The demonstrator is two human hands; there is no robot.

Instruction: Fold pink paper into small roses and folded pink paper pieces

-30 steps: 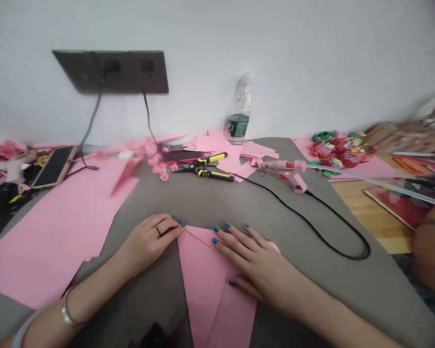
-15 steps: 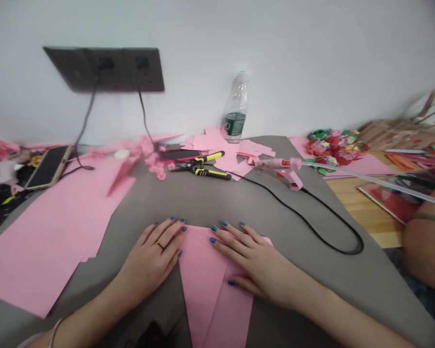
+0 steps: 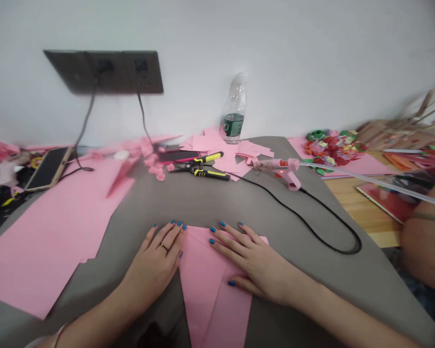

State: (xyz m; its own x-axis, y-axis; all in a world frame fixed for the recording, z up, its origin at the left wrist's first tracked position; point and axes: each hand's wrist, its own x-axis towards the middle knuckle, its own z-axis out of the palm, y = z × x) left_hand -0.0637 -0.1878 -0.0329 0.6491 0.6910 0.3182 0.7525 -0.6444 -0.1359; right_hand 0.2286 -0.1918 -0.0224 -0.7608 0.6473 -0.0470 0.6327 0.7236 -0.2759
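Two bare hands with blue nails lie palm down on a grey worktop [image 3: 203, 200], at a folded pink paper [image 3: 203, 285] directly in front of the person, at bottom centre. The left hand [image 3: 154, 270], wearing a ring, rests at the paper's 10 o'clock edge, fingertips by its upper corner. The right hand [image 3: 257, 263] lies flat across its 1 o'clock part. Both hands have the grip apart, fingers spread, clamped on nothing. From the folded paper, a larger pink sheet [image 3: 58, 232] lies between 9 and 10 o'clock. A cutting tool with yellow-and-black handles [image 3: 212, 174] sits at 12 o'clock, an upright clear bottle [image 3: 234, 118] beyond it. At 1 o'clock is a pink glue gun [image 3: 290, 166]; past it, colourful paper flowers [image 3: 335, 150].
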